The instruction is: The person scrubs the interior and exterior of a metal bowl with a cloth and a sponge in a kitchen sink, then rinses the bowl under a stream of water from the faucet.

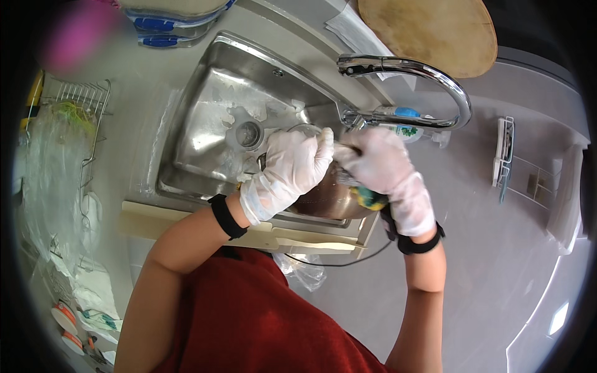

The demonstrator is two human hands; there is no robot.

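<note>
Both hands wear thin whitish gloves and meet above the right end of the stainless steel sink. My left hand is curled into a fist, thumb uppermost. Close beside it, my right hand is bent inward and blurred by motion. What lies inside the fingers of either hand is hidden. Beneath them a round metal pot with a brownish, shiny surface leans at the sink's front edge, partly covered by the hands. A green and yellow sponge shows below my right hand, against the pot; whether it is held cannot be told.
A chrome faucet arches behind my right hand, with a plastic bottle beside its base. A wooden board stands at the back. Lidded containers sit at the upper left. A wire rack and plastic bag line the left.
</note>
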